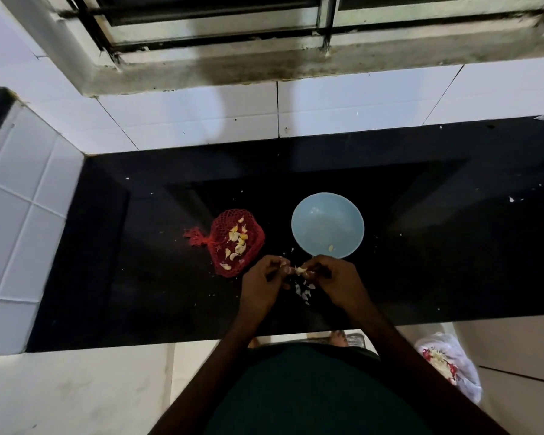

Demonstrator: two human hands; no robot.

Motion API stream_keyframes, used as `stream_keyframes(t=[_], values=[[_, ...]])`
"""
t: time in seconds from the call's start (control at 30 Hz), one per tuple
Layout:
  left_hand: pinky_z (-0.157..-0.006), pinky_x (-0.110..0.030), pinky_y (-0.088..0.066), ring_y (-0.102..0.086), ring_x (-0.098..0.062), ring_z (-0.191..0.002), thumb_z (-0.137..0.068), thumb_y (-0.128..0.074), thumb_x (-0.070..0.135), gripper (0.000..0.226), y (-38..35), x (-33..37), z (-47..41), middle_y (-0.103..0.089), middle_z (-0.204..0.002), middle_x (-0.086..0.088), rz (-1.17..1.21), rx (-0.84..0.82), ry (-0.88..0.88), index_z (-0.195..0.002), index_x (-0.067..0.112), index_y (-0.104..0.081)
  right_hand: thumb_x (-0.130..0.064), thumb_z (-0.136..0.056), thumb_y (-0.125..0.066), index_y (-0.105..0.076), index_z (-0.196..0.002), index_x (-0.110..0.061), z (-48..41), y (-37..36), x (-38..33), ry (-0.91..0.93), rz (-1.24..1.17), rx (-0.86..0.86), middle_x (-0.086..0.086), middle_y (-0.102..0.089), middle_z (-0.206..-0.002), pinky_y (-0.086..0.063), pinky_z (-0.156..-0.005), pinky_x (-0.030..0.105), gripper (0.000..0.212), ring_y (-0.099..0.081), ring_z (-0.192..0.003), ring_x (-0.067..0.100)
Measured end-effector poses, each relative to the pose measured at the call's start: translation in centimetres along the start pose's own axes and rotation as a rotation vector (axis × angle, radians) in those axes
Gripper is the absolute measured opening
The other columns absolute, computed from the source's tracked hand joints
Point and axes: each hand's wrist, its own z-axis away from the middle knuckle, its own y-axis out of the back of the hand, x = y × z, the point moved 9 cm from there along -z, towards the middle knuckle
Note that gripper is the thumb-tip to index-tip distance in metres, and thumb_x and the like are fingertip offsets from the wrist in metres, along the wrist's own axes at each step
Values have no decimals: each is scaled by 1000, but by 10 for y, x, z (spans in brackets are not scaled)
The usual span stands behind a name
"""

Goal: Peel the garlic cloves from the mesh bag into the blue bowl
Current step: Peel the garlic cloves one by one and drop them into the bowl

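Observation:
A red mesh bag [250, 227] lies on the black counter with several pale garlic cloves [236, 240] resting on it. Right of it stands the light blue bowl [327, 211], with one small peeled clove [330, 248] near its front wall. Just in front of the bowl, my left hand [263, 284] and my right hand [336, 277] meet, both pinching one garlic clove [301, 270] between their fingertips. White peel scraps [302, 291] lie on the counter below the hands.
The black counter [139, 277] runs to a white tiled wall at the back and left. Small peel flecks [512, 199] dot its right side. A plastic bag [449, 365] sits on the floor at lower right.

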Motion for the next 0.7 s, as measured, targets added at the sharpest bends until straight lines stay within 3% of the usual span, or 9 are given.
stream_keyframes(t=[0.17,0.23,0.33,0.47,0.63,0.7], values=[[-61,-17,-51,-64,1,-60,-104,-57,28,16,-12,-2,-2,-71,-79,9,-211,-54,-73,-98,25,-72,-9,-85,-79,-80,-94,-12,6,5,10,-39,-12,34,-4,-78,-91,-54,-78,14,10,-72,-86,2],[-65,-17,-45,-59,2,-67,-104,-55,35,21,-14,-3,-4,-66,-76,11,-294,-56,-105,-93,29,-73,-8,-83,-81,-80,-93,-12,8,6,8,-20,23,42,-4,-78,-90,-52,-79,10,11,-71,-85,-2],[-74,-19,-45,-61,-4,-82,-98,-66,29,12,-16,-6,-9,-67,-91,8,-411,-46,-118,-101,28,-77,-13,-82,-82,-79,-92,-16,9,10,6,1,39,44,-8,-77,-88,-53,-79,12,11,-71,-84,-3],[-78,-35,-61,-69,-2,-79,-93,-71,26,10,-20,-11,-8,-72,-89,14,-313,-78,-59,-99,32,-73,-15,-83,-81,-79,-93,-19,9,12,4,25,100,48,-12,-76,-89,-53,-83,14,11,-70,-87,-4],[-81,-33,-59,-71,-4,-81,-96,-64,45,12,-22,-8,-7,-73,-91,15,-252,-108,-62,-97,35,-72,-15,-83,-80,-77,-91,-21,11,10,-1,50,160,31,-12,-74,-89,-52,-81,12,11,-68,-88,-4],[-79,-32,-60,-73,-6,-77,-95,-69,37,7,-22,-9,-6,-75,-90,12,-180,-123,-34,-97,32,-73,-14,-83,-81,-77,-91,-21,10,8,-4,65,168,30,-11,-74,-88,-52,-81,13,11,-69,-87,-3]])
